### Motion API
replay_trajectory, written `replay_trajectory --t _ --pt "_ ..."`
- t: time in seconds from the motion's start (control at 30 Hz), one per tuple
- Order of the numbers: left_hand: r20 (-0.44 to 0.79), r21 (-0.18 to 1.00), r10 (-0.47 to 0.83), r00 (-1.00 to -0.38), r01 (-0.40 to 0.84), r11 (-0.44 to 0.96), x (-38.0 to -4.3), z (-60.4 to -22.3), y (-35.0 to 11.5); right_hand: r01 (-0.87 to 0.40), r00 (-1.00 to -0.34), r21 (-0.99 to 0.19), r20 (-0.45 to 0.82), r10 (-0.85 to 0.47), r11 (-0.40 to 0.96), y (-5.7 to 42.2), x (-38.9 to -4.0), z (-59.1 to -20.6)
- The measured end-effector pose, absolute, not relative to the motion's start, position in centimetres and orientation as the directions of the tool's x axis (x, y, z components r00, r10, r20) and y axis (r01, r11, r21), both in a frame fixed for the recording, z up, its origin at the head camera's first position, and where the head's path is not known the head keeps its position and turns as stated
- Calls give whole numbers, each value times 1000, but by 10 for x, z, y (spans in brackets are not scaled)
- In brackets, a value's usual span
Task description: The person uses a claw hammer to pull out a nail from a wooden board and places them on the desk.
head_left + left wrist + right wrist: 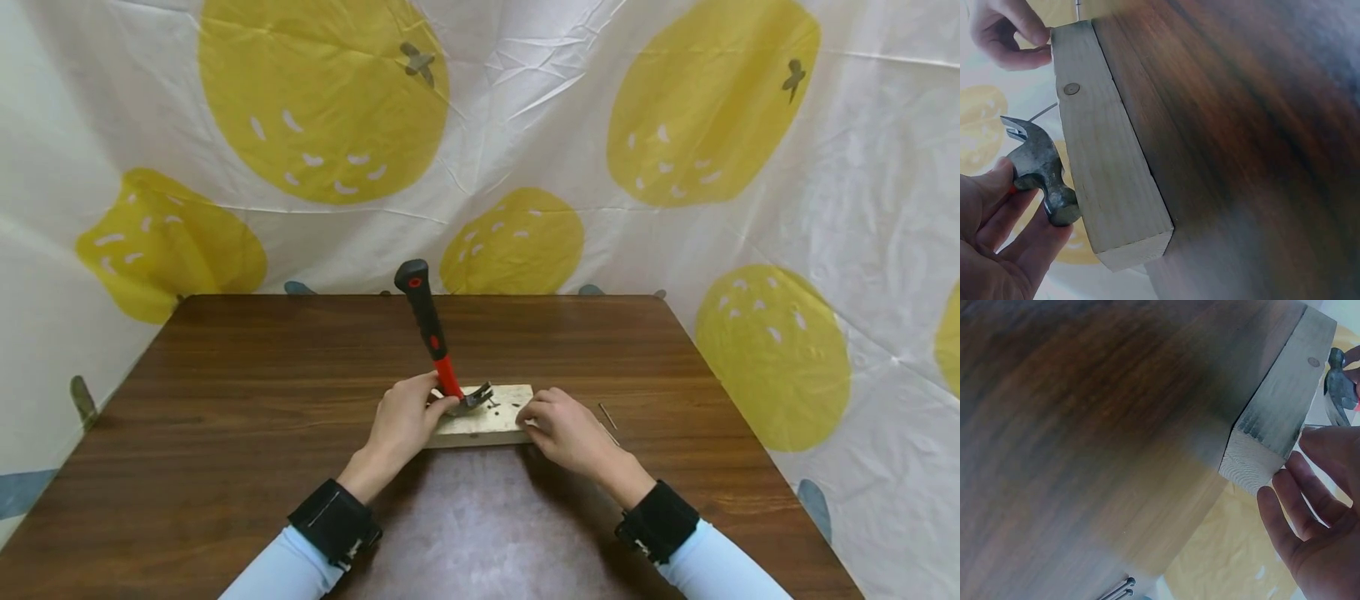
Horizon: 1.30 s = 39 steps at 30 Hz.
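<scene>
A claw hammer [425, 321] with a black and red handle stands head down on a pale wooden block [480, 437], its handle leaning up and slightly left. My left hand [403, 408] grips the hammer low, thumb and fingers around its metal head [1041, 153]. The claw points right, close to a nail [1043, 112] that sticks out of the block's top. Around the right end of the block, my right hand [566, 429] holds on with thumb and fingers, fingertips [1266, 497] at the end face and upper edge.
Two loose nails [1116, 592] lie on the brown wooden table [262, 433], right of the block and beyond my right hand. Small dark marks dot the block's top. A white curtain [525, 125] with yellow fruit prints hangs behind the table's far edge.
</scene>
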<state>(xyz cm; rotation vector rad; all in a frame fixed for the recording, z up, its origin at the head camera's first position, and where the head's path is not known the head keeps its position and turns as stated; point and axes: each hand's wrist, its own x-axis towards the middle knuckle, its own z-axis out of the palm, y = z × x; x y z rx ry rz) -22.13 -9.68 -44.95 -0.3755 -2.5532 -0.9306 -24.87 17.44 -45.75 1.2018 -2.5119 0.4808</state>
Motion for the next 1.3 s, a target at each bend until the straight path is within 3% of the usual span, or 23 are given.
replay_trajectory --t 0.2,0.6,0.97,1.3 --pt "453 579 96 -886 374 724 -221 -452 -99 -788 -597 -179 458 -659 589 171 -248 -458" --pt "454 661 58 -889 379 648 -214 -454 -100 -796 -599 -344 564 -568 498 163 -248 -460" --pt "475 712 69 -877 429 556 -208 -453 -101 -846 -518 -311 666 -537 432 152 -247 -460" --pt "462 734 95 -882 440 517 -201 -447 -98 -865 -497 -327 666 -556 381 147 -246 -458"
